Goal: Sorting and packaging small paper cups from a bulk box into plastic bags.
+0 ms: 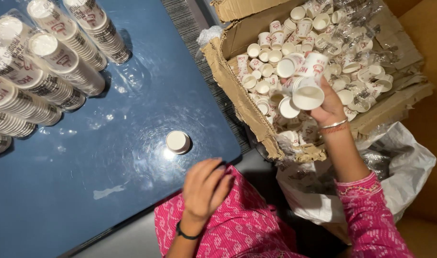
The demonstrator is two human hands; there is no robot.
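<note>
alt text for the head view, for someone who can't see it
A person's right hand lifts a few paper cups out of a torn cardboard box full of loose cups, while the left hand rests at the edge of a blue table. One cup stands alone on the table, with wrapped cup stacks lying behind it.

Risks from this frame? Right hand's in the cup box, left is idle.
1. The right hand holds several loose paper cups at once; one may slip back into the torn cardboard box.
2. The single cup sits on the blue table near the left hand; a careless move might knock it.
</note>
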